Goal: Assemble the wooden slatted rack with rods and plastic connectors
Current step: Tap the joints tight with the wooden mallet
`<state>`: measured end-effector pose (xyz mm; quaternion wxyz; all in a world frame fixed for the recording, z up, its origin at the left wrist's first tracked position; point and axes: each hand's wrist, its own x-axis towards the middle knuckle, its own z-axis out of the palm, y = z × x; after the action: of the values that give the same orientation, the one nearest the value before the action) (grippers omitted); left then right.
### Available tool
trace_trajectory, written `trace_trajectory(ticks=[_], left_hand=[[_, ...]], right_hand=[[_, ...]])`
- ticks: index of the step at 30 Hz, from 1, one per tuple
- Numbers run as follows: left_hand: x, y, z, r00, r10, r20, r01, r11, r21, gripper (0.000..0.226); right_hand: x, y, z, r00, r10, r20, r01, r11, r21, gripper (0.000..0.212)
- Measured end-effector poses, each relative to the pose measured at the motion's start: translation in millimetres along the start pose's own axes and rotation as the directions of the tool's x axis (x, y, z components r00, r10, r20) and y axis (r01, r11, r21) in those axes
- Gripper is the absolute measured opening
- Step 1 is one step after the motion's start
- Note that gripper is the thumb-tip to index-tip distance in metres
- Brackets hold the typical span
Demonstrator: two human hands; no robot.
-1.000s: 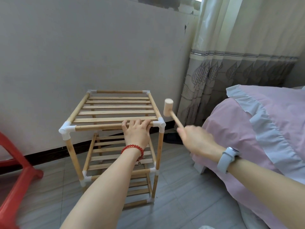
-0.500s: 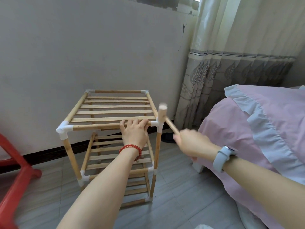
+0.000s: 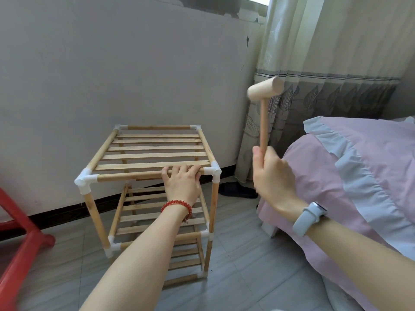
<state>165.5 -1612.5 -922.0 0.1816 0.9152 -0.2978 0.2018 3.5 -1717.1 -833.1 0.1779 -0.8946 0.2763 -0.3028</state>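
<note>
The left hand (image 3: 182, 182) is gripping the rack's (image 3: 155, 158) front rod while the right hand (image 3: 272, 176) is clutching a mallet (image 3: 265, 90) raised right of the rack (well clear of its corner connector (image 3: 213, 172)).

Tan wood rack (image 3: 155, 153) w/ white connectors (image 3: 85, 181); pale wood mallet (image 3: 265, 88); red bead bracelet (image 3: 177, 204); red stool (image 3: 20, 243); pink bedding (image 3: 370, 153); grey leaf-print curtain (image 3: 336, 97).
</note>
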Motion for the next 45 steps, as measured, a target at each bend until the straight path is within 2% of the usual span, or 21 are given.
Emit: trace_trajectory(ticks=[2, 3, 4, 6, 7, 8, 10, 14, 16, 18, 22, 24, 26, 29, 33, 37, 41, 45], left_hand=[[-0.8, 0.5, -1.6, 1.0, -0.003, 0.003, 0.003, 1.0, 0.004, 0.033], [-1.6, 0.5, -2.5, 1.0, -0.004, 0.01, 0.004, 1.0, 0.005, 0.033], [-1.7, 0.5, -3.0, 1.0, 0.005, 0.013, -0.005, 1.0, 0.007, 0.033], [1.5, -0.4, -4.9, 0.999, 0.017, 0.027, -0.018, 1.0, 0.018, 0.033], [2.0, -1.0, -5.4, 0.999, 0.017, 0.042, -0.018, 1.0, 0.026, 0.033], [3.0, -1.6, -6.0, 0.999, 0.023, 0.049, -0.025, 0.999, 0.033, 0.033], [5.7, -3.2, -7.9, 0.995, 0.062, 0.073, -0.066, 0.997, 0.044, 0.033], [22.7, -7.6, -16.0, 0.97, 0.17, 0.176, -0.182, 0.982, 0.053, 0.036], [24.1, -7.3, -16.4, 0.974, 0.182, 0.132, -0.186, 0.982, 0.019, 0.03], [16.3, -10.3, -11.2, 0.98, 0.199, 0.028, -0.199, 0.98, -0.01, 0.026], [7.3, -28.6, -10.8, 0.953, 0.261, -0.151, -0.265, 0.964, 0.0, 0.021], [5.7, -39.1, -20.5, 0.945, 0.254, -0.208, -0.261, 0.965, -0.01, 0.022], [4.4, -51.0, -31.4, 0.942, 0.191, -0.275, -0.214, 0.975, -0.054, 0.018], [1.4, -66.8, -52.6, 0.943, -0.007, -0.332, -0.039, 0.99, -0.134, 0.022], [-12.8, -95.6, -71.5, 0.902, -0.28, -0.327, 0.195, 0.943, -0.269, 0.025], [-52.7, -147.1, -76.8, 0.826, -0.505, -0.25, 0.358, 0.813, -0.459, 0.026], [-117.7, -197.5, -71.6, 0.786, -0.596, -0.163, 0.385, 0.679, -0.625, 0.022], [-174.2, -233.4, -71.5, 0.766, -0.64, -0.058, 0.443, 0.592, -0.674, 0.028]], right_hand=[[-7.7, -0.3, 11.4, 0.951, 0.108, 0.29, -0.052, 0.979, -0.197, 0.042], [-9.5, 2.7, 14.3, 0.938, 0.129, 0.321, -0.05, 0.969, -0.243, 0.042], [-8.3, 5.6, 12.8, 0.946, 0.11, 0.306, -0.035, 0.971, -0.238, 0.042], [0.5, 9.1, 6.9, 0.997, 0.043, 0.062, -0.041, 0.998, -0.04, 0.042], [2.3, 10.9, 7.1, 0.998, 0.031, -0.056, -0.027, 0.997, 0.071, 0.044], [2.6, 12.3, 7.5, 0.995, 0.035, -0.095, -0.018, 0.985, 0.172, 0.047], [-2.1, 17.8, 15.4, 0.998, 0.053, 0.014, -0.055, 0.966, 0.253, 0.05], [-10.0, 33.3, 39.8, 0.966, 0.138, 0.22, -0.194, 0.947, 0.256, 0.04], [-11.7, 36.2, 54.5, 0.938, 0.178, 0.296, -0.278, 0.897, 0.342, 0.034], [-15.1, 36.5, 69.3, 0.915, 0.195, 0.352, -0.337, 0.85, 0.406, 0.032], [-11.9, 28.5, 91.4, 0.92, 0.165, 0.357, -0.334, 0.806, 0.489, 0.032], [-6.7, 13.1, 96.5, 0.918, 0.149, 0.368, -0.348, 0.748, 0.565, 0.031], [-0.6, -7.4, 106.1, 0.905, 0.13, 0.405, -0.383, 0.663, 0.643, 0.031], [9.3, -40.0, 118.2, 0.903, 0.094, 0.42, -0.389, 0.593, 0.705, 0.034], [31.4, -83.3, 131.4, 0.922, -0.013, 0.388, -0.284, 0.659, 0.697, 0.036], [23.5, -132.7, 160.4, 0.884, -0.223, 0.411, -0.15, 0.697, 0.701, 0.036], [-16.9, -168.8, 198.5, 0.788, -0.379, 0.484, -0.073, 0.724, 0.686, 0.037], [-67.2, -196.5, 235.8, 0.717, -0.482, 0.504, 0.045, 0.753, 0.657, 0.034]])
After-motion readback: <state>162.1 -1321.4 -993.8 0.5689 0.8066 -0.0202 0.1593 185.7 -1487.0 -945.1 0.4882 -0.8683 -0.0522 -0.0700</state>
